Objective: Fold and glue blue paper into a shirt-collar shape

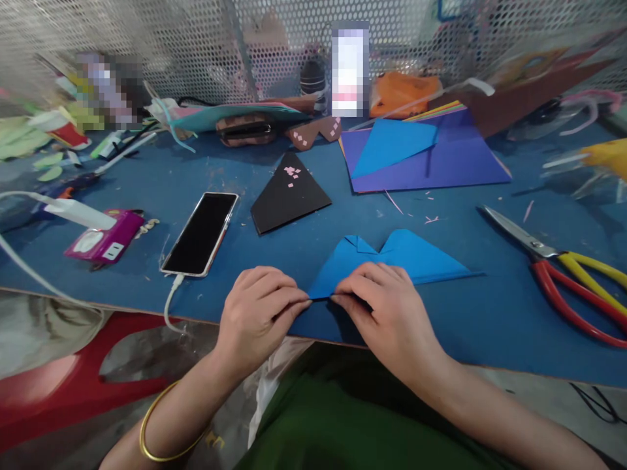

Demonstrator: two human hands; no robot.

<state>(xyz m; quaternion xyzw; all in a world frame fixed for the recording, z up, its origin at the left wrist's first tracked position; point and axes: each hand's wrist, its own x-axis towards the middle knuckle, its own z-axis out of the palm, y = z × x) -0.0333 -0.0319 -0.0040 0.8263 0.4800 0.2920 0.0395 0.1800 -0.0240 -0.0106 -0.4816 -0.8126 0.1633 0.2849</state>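
A folded sheet of bright blue paper point(416, 258) lies near the table's front edge, with two rounded lobes and a notch between them on its far side. My left hand point(262, 313) pinches its left tip between thumb and fingers. Close beside it, my right hand point(386, 303) pinches the same near edge a little further right. The paper's right end tapers to a thin point that no hand touches. Beyond my hands lies a folded black paper point(291, 199) with small pink bits on it.
A phone point(202, 234) on a charging cable and a purple socket box point(105, 235) lie at left. Red-and-yellow-handled scissors point(539, 248) rest at right. Farther back are purple sheets point(460, 150), a brown mask-shaped cutout point(313, 132) and a perforated metal screen point(196, 52).
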